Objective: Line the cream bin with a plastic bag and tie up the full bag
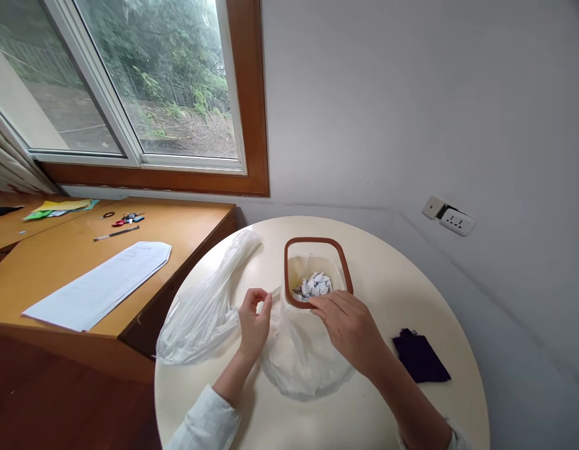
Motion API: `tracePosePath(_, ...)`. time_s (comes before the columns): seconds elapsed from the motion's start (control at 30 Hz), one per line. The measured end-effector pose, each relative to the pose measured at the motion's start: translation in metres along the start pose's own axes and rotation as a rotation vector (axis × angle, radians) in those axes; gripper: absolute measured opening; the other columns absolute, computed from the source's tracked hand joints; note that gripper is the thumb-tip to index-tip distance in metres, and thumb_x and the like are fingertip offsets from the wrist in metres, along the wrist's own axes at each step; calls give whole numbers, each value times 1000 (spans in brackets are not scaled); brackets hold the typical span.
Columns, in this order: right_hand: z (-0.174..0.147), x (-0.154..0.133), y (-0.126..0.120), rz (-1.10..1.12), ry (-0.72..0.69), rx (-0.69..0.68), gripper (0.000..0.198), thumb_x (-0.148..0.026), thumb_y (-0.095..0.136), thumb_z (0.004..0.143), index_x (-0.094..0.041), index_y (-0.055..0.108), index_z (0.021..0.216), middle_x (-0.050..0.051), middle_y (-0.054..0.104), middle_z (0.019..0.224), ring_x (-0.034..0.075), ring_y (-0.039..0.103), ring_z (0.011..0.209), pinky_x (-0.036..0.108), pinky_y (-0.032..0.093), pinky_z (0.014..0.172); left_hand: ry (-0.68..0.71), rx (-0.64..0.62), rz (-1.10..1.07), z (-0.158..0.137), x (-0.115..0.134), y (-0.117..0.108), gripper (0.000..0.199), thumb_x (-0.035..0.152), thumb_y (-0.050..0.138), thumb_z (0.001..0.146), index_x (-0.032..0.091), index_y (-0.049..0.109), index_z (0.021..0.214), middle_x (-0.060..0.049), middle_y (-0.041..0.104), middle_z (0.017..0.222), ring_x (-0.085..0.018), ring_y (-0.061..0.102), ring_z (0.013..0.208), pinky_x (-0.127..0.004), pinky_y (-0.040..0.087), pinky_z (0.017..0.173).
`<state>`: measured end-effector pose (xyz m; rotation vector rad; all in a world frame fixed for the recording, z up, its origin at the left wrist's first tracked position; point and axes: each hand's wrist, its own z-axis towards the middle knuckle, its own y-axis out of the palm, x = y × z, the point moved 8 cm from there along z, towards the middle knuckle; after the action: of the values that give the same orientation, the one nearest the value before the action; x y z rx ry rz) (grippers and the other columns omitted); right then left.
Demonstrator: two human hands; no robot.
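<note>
A small pale waste bin [297,267] stands on the round table, with crumpled paper [319,284] inside. My right hand [348,322] grips the near side of a brown rim ring [287,262], which appears raised over the bin's mouth. A thin translucent plastic bag [308,375] hangs around the bin and spreads onto the tabletop in front. Left of the bin, my left hand [256,315] is closed in a pinch at the bag's edge. Further left lies a bunched white plastic bag [202,319]. The bin's lower part is hidden behind the bag and my right hand.
A dark purple cloth [421,356] lies at the right of the round cream table [383,256]. To the left, a wooden desk [196,225] holds paper sheets [106,284], a pen [115,234] and keys [130,219]. The wall bears a socket [457,221].
</note>
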<state>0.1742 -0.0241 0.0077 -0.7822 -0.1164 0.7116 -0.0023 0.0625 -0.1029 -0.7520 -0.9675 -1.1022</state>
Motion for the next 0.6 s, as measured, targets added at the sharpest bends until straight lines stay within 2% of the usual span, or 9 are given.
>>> tracePosePath(0.6,2,-11,1,-16,9,-19,15,-12,50,86,-15,63,91,6,67,75,18,60,72,33,47,69,6,3,0,-2,5,-1,11,27,57,78,19,51,72,2,51,70,-13,50,67,-25,42,67)
